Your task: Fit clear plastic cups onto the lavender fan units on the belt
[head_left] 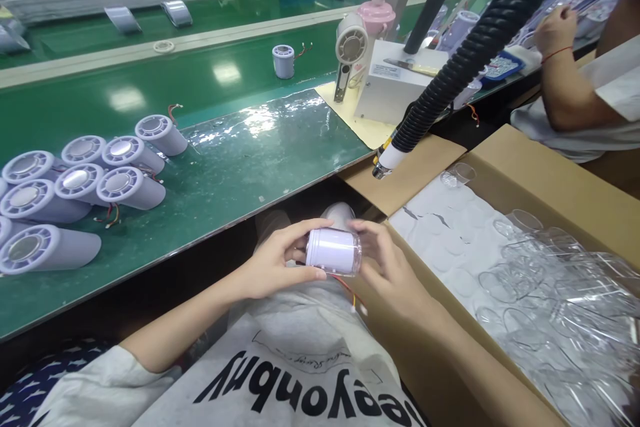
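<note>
Above my lap, my left hand (280, 258) grips the left end of a lavender cylinder (331, 251), thumb below and fingers above. A clear plastic sleeve surrounds the cylinder and sticks out past its right end. My right hand (387, 263) is beside that right end, its fingers curved and apart, slightly blurred; contact with the sleeve's rim is hard to make out. Red and yellow wires (350, 290) hang below. Several similar lavender cylinders (131, 187) lie at the left on the green table.
On the green table (240, 167), another cylinder (284, 61) stands farther back. A black ribbed hose (470, 60) slants down from the upper right. An open cardboard box (555, 167) at the right holds clear sleeves (565, 280). A person's arm (565, 80) is beyond it.
</note>
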Demonstrator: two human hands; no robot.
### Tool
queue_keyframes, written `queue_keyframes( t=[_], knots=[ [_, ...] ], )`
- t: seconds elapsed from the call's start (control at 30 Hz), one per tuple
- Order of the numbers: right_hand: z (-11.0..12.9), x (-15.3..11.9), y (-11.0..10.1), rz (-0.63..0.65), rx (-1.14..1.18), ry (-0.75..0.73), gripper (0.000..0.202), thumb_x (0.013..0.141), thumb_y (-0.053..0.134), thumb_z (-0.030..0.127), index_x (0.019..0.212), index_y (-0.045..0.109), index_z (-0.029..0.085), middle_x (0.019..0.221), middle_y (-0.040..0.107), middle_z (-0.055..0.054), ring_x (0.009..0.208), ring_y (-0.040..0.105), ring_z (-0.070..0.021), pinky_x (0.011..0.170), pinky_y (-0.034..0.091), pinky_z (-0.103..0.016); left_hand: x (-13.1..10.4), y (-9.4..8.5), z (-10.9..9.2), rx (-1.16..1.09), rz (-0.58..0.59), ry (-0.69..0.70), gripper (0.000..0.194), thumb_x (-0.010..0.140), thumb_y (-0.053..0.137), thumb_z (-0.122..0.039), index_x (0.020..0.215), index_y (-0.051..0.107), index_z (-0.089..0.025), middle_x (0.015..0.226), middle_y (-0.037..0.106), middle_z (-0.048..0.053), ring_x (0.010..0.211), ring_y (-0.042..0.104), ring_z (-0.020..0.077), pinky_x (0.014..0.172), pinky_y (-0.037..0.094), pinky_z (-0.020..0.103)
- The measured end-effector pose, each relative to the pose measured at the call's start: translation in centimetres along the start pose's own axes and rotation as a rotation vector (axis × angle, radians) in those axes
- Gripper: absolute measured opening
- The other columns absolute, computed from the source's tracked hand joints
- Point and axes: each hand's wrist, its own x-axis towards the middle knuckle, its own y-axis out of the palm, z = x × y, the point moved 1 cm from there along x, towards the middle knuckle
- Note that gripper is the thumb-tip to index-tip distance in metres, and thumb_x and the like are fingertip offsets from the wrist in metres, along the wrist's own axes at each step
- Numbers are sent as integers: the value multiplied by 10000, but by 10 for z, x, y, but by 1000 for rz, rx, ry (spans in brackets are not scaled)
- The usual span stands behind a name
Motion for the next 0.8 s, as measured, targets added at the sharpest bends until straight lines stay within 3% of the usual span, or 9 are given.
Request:
queue_keyframes(
  t=[0.07, 0.13, 0.33, 0.5, 0.6, 0.7, 0.8],
  knots=[
    [1, -3, -1, 22, -121, -287, 430, 878, 602, 171, 1278, 492, 281, 1503, 373, -81, 1338, 419, -279, 1081, 394, -507, -1, -1, 2, -49, 13, -39, 644, 781, 732, -281, 1371, 473, -257, 1206, 624, 93, 997, 654, 214, 857, 552, 332],
    [1, -4, -1, 107, -85, -365, 432, 887, 611, 149, 1274, 529, 322, 1522, 351, -43, 1363, 387, -277, 1092, 384, -496, -1, -2, 3, -43, 36, -62, 673, 783, 730, -297, 1394, 450, -261, 1178, 649, 93, 977, 667, 220, 856, 554, 349],
    [1, -5, 0, 173, 433, 62, 493, 865, 697, 334, 1327, 525, 347, 1304, 581, -46, 1103, 614, -235, 906, 549, -377, 0, -6, -2, 59, 116, 89, 757, 700, 801, -206, 1382, 489, -313, 1440, 491, 92, 1283, 515, 282, 1057, 455, 424],
    [3, -5, -2, 186, 449, 179, 558, 788, 781, 333, 1304, 574, 298, 1189, 660, -57, 1038, 647, -247, 902, 541, -390, 0, -3, 3, -118, 139, -43, 749, 749, 758, -181, 1416, 442, -306, 1398, 542, 92, 1237, 570, 258, 1050, 455, 395],
    [-3, -3, 3, 214, 510, 219, 571, 772, 791, 380, 1291, 580, 271, 1205, 657, -63, 1092, 627, -253, 951, 516, -394, 0, 4, 15, -141, 133, -137, 798, 741, 763, -216, 1445, 393, -285, 1294, 620, 93, 1160, 615, 255, 978, 496, 382],
    [-13, -3, 14, 254, 611, 291, 646, 782, 748, 496, 1332, 521, 244, 1204, 647, -82, 1010, 669, -245, 880, 560, -389, -1, 7, 23, -148, 126, -223, 727, 784, 709, -305, 1438, 395, -262, 1226, 646, 99, 987, 674, 219, 847, 545, 340],
    [-20, -9, 9, 260, 372, 305, 619, 913, 494, 613, 1375, 483, 201, 1070, 694, -101, 805, 711, -217, 746, 592, -376, 4, -10, 9, -15, 74, -344, 552, 789, 666, -403, 1293, 535, -218, 1129, 676, 83, 768, 671, 166, 646, 547, 264]
  ],
)
